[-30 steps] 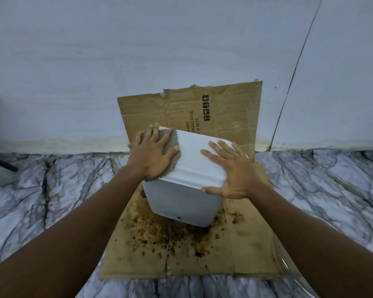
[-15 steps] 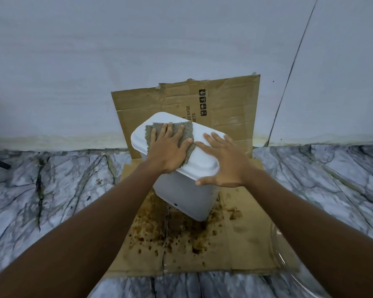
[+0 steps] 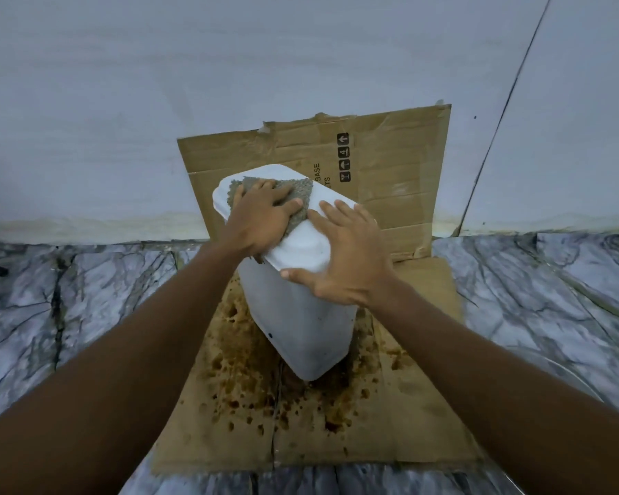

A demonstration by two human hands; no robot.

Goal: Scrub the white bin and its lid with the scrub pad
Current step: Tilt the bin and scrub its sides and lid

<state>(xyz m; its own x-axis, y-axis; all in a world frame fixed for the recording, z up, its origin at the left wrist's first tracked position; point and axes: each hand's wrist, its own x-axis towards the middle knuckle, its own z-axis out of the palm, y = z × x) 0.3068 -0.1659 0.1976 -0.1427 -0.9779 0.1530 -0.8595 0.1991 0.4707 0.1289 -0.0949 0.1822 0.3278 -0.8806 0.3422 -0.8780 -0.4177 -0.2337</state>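
Head view: white bin (image 3: 301, 316) stands mid-frame on stained cardboard (image 3: 390, 405), lid (image 3: 322, 241) on, contents hidden. Scrub pad (image 3: 302, 194) is pressed flat on the lid's upper-left end by the left hand (image 3: 261, 219), fingers spread. Right hand (image 3: 347, 262), fingers spread, braces the near end. Bin judged light, stiff, slippery plastic; best steadied at the lid rim.

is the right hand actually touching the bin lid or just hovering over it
Touching. The head view shows the right hand spread flat on the white lid, fingers lying on its top and thumb against its near edge, with no gap.
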